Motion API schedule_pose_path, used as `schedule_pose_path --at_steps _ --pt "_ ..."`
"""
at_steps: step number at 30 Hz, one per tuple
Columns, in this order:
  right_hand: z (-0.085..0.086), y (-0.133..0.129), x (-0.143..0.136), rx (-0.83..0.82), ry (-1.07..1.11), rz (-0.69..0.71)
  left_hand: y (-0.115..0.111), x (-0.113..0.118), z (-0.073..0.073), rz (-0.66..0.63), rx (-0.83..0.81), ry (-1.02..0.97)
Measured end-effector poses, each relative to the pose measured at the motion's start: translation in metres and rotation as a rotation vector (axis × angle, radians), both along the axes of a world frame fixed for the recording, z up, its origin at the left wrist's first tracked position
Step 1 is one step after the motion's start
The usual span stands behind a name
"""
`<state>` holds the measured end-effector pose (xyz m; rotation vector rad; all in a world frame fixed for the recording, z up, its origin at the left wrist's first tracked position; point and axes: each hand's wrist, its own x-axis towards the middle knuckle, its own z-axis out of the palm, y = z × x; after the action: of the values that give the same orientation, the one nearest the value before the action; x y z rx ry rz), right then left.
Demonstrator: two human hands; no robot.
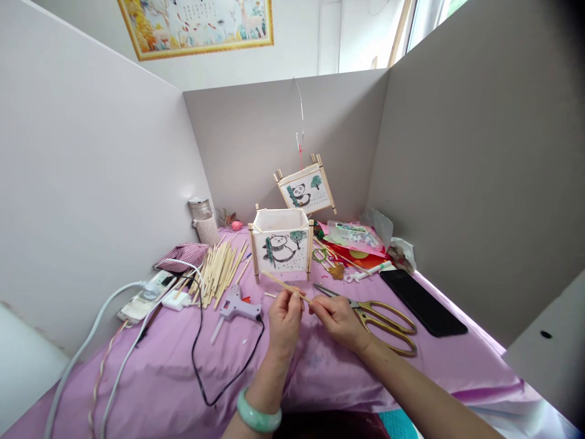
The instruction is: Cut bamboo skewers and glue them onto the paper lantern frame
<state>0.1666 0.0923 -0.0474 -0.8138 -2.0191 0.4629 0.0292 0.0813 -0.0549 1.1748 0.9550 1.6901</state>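
Note:
A thin wooden stick (278, 280) slants up to the left, pinched by both hands. My left hand (285, 317) is closed around its middle, and my right hand (337, 320) closes on its lower right end. Right behind my hands a lantern-like box (284, 251) stands upright on the cloth, with white panels showing a panda and a tree in a wooden stick frame. Gold-handled scissors (386, 323) lie beside my right hand, their blades partly behind it. A lilac glue gun (237, 305) rests to the left of my left hand.
Loose wooden sticks (219, 271) are piled left, near a power strip (148, 299) and cables. A second panda lantern (307, 188) hangs tilted from a wire. A black phone (423, 303) lies right. Behind it are craft packets (354, 235). A covered cup (204, 222) stands back left. Grey partitions enclose the table.

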Motion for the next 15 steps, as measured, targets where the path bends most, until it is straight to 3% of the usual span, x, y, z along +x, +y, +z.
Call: schedule_pose_path --at_steps 8,15 --pt "-0.0027 -0.0004 0.0013 0.011 -0.007 -0.029 -0.0046 0.0014 0.0074 -0.146 0.029 -0.050" --pt "0.0000 0.0001 0.0008 0.004 -0.004 -0.025 -0.0052 0.0031 0.0091 -0.123 0.032 -0.037"
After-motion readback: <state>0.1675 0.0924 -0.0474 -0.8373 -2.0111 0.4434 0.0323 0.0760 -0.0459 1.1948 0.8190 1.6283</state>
